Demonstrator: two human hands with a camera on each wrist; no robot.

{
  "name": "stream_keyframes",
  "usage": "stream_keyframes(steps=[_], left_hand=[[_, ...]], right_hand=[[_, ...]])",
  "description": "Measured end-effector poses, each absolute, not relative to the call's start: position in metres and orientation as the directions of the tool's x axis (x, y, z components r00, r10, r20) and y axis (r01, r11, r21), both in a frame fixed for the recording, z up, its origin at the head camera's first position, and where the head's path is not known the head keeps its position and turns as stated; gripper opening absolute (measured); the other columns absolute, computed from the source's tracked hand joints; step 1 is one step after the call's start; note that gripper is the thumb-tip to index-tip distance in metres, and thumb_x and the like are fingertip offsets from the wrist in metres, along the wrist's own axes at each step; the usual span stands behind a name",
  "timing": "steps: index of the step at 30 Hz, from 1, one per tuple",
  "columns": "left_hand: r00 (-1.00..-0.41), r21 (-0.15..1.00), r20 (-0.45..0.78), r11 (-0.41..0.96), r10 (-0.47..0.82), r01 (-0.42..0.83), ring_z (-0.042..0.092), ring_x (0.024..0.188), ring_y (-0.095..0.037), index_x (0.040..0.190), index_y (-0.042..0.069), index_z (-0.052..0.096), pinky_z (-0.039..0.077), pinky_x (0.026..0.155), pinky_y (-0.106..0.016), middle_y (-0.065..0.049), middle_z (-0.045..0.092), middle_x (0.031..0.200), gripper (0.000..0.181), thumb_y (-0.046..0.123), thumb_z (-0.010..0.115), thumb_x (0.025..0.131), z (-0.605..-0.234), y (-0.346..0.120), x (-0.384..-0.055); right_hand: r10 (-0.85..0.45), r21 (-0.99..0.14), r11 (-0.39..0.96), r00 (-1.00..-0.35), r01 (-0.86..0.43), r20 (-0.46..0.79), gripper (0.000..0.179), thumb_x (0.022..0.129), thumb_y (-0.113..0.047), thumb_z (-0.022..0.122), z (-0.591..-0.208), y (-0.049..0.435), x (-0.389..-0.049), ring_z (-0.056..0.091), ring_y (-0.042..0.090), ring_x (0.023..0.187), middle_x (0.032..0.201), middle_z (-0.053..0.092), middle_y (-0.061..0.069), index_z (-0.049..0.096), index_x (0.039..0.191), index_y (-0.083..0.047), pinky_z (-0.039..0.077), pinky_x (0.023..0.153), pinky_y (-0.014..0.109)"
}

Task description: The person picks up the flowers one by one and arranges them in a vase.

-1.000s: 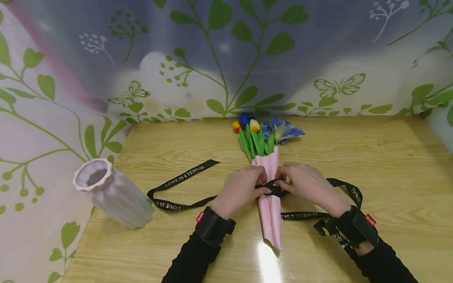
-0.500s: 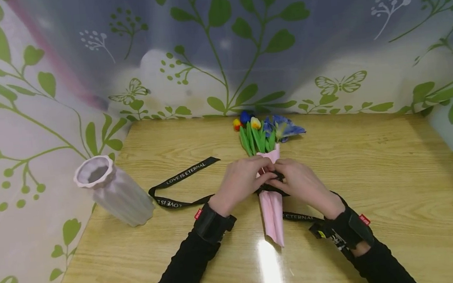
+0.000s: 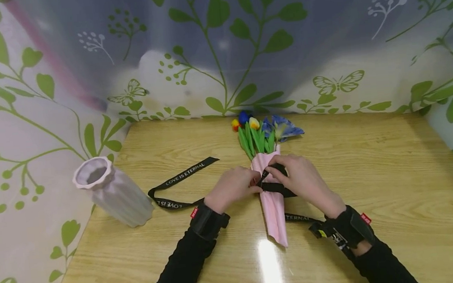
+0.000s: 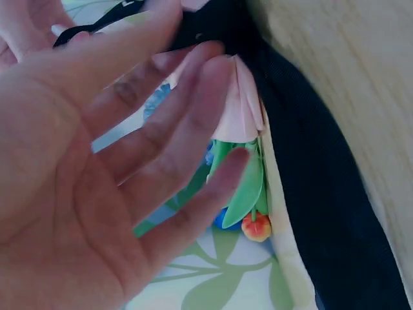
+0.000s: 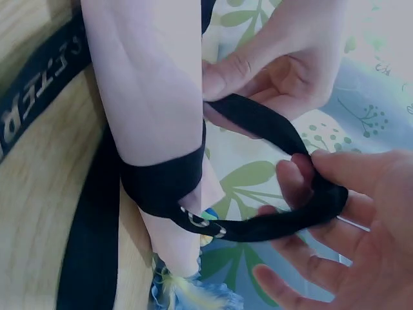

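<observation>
A bouquet of artificial tulips (image 3: 254, 124) and a blue ruffled flower (image 3: 285, 129), rolled in pink wrapping paper (image 3: 275, 218), lies on the table, blooms toward the back. Black lettered ribbon (image 3: 277, 188) goes around the paper's middle. From the right, my right hand (image 3: 304, 179) pinches a raised loop of ribbon (image 5: 268, 229) between thumb and finger. My left hand (image 3: 232, 184), at the paper's left side, pinches the ribbon by the crossing; its other fingers (image 4: 155, 139) are loosely spread. The exact crossing is partly hidden by fingers.
A pale ribbed vase (image 3: 118, 193) stands at the table's left. One ribbon tail (image 3: 185, 174) lies bent between vase and bouquet; another (image 3: 299, 217) runs under my right wrist. A leaf-printed cloth (image 3: 336, 51) borders the table (image 3: 399, 180) behind.
Both hands were close together over the ribbon crossing. They have moved slightly apart, the left one leftward, and a ribbon loop now shows at my right fingers.
</observation>
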State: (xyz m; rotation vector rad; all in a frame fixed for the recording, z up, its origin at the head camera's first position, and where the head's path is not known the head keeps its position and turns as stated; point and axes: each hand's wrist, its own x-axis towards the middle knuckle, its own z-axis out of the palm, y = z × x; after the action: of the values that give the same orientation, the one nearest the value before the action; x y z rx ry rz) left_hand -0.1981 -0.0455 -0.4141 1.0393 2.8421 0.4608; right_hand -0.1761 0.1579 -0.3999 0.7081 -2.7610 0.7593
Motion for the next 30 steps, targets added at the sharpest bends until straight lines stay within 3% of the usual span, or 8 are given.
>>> stream_keyframes(steps=[5, 9, 12, 15, 20, 25, 27, 30], left_hand=[[-0.777, 0.309, 0.268, 0.713, 0.57, 0.63, 0.066, 0.07, -0.013, 0.1, 0.016, 0.072, 0.049, 0.055, -0.024, 0.0, 0.072, 0.086, 0.013, 0.028, 0.071, 0.097, -0.407, -0.042, -0.197], [-0.703, 0.326, 0.499, 0.642, 0.507, 0.694, 0.068, 0.073, -0.012, 0.107, 0.015, 0.073, 0.046, 0.053, -0.021, 0.0, 0.074, 0.095, 0.011, 0.02, 0.071, 0.097, -0.399, -0.039, -0.195], [-0.66, 0.345, 0.567, 0.586, 0.493, 0.733, 0.069, 0.076, -0.011, 0.11, 0.014, 0.073, 0.046, 0.053, -0.019, 0.0, 0.075, 0.1, 0.014, 0.014, 0.072, 0.095, -0.398, -0.037, -0.195], [-0.686, 0.372, 0.524, 0.588, 0.505, 0.718, 0.068, 0.077, -0.011, 0.116, 0.013, 0.07, 0.048, 0.055, -0.019, 0.0, 0.073, 0.101, 0.023, 0.024, 0.073, 0.096, -0.4, -0.036, -0.197], [-0.774, 0.324, 0.287, 0.703, 0.565, 0.633, 0.067, 0.08, -0.014, 0.119, 0.012, 0.069, 0.054, 0.064, -0.024, -0.004, 0.069, 0.103, 0.045, 0.046, 0.074, 0.09, -0.411, -0.039, -0.198], [-0.774, 0.315, 0.164, 0.711, 0.612, 0.629, 0.062, 0.072, -0.009, 0.094, 0.018, 0.076, 0.047, 0.056, -0.021, 0.003, 0.07, 0.088, 0.022, 0.039, 0.079, 0.088, -0.417, -0.041, -0.2], [-0.777, 0.317, 0.189, 0.712, 0.6, 0.626, 0.061, 0.067, -0.007, 0.091, 0.018, 0.075, 0.043, 0.051, -0.018, 0.005, 0.071, 0.084, 0.014, 0.032, 0.077, 0.091, -0.416, -0.041, -0.2], [-0.787, 0.304, 0.294, 0.728, 0.542, 0.615, 0.061, 0.061, -0.008, 0.099, 0.017, 0.075, 0.038, 0.047, -0.018, 0.004, 0.073, 0.081, 0.007, 0.023, 0.073, 0.096, -0.411, -0.041, -0.199]], right_hand=[[-0.424, -0.423, 0.769, -0.878, -0.479, 0.222, 0.026, 0.091, -0.037, 0.077, -0.401, 0.158, -0.177, 0.051, 0.008, 0.057, 0.069, 0.06, -0.003, 0.068, 0.09, -0.012, 0.039, 0.052, 0.025], [-0.426, -0.436, 0.768, -0.883, -0.469, 0.199, 0.027, 0.088, -0.032, 0.08, -0.407, 0.153, -0.176, 0.048, 0.007, 0.051, 0.06, 0.055, -0.005, 0.066, 0.082, -0.009, 0.038, 0.048, 0.024], [-0.42, -0.427, 0.769, -0.88, -0.476, 0.223, 0.021, 0.091, -0.023, 0.078, -0.409, 0.151, -0.173, 0.048, 0.007, 0.047, 0.057, 0.056, -0.003, 0.07, 0.088, -0.004, 0.035, 0.045, 0.023], [-0.351, -0.453, 0.778, -0.899, -0.435, 0.261, 0.019, 0.091, -0.018, 0.078, -0.403, 0.154, -0.171, 0.048, 0.01, 0.046, 0.058, 0.058, 0.001, 0.072, 0.095, 0.0, 0.035, 0.045, 0.024], [-0.137, -0.548, 0.757, -0.907, -0.356, 0.399, 0.022, 0.093, -0.019, 0.076, -0.391, 0.163, -0.173, 0.039, 0.013, 0.044, 0.065, 0.065, 0.011, 0.069, 0.085, 0.0, 0.028, 0.045, 0.024], [-0.015, -0.6, 0.702, -0.85, -0.384, 0.526, 0.019, 0.095, -0.016, 0.073, -0.383, 0.17, -0.174, 0.058, 0.023, 0.05, 0.074, 0.073, 0.015, 0.074, 0.087, 0.001, 0.034, 0.047, 0.024], [-0.037, -0.612, 0.696, -0.869, -0.376, 0.493, 0.021, 0.096, -0.02, 0.073, -0.383, 0.171, -0.175, 0.064, 0.025, 0.058, 0.077, 0.074, 0.014, 0.074, 0.09, 0.001, 0.04, 0.051, 0.025], [-0.16, -0.582, 0.733, -0.922, -0.351, 0.354, 0.031, 0.095, -0.032, 0.073, -0.386, 0.168, -0.176, 0.061, 0.02, 0.058, 0.075, 0.071, 0.009, 0.072, 0.099, -0.002, 0.041, 0.053, 0.026]])
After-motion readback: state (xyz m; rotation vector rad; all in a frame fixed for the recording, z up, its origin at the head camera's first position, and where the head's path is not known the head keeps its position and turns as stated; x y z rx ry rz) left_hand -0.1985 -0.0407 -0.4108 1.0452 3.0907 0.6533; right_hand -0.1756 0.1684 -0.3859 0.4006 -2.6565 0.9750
